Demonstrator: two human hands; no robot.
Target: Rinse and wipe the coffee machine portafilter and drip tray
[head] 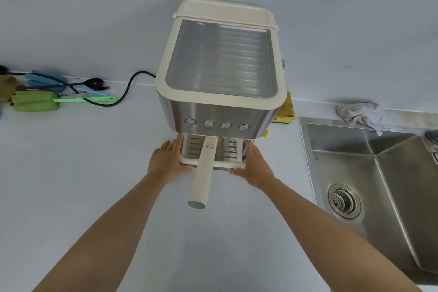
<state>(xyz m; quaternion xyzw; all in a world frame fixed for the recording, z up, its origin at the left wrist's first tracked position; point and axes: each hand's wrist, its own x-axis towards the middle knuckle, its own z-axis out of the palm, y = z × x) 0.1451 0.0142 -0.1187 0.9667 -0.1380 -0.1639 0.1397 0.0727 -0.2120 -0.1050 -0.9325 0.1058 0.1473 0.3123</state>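
Observation:
A cream and steel coffee machine (220, 73) stands on the white counter against the wall. Its portafilter sits locked under the front, and the long cream handle (202, 175) points toward me. Below it is the drip tray (228, 152), with a slotted metal grate and a cream rim. My left hand (169, 161) grips the tray's left side with the thumb along its front edge. My right hand (254, 167) grips the tray's right side the same way.
A steel sink (369, 185) with a drain strainer lies to the right. A crumpled white cloth (361, 114) rests on its back rim. A yellow sponge (285, 111) peeks from behind the machine. Green and blue brushes (47, 95) and the black power cord (123, 95) lie at left.

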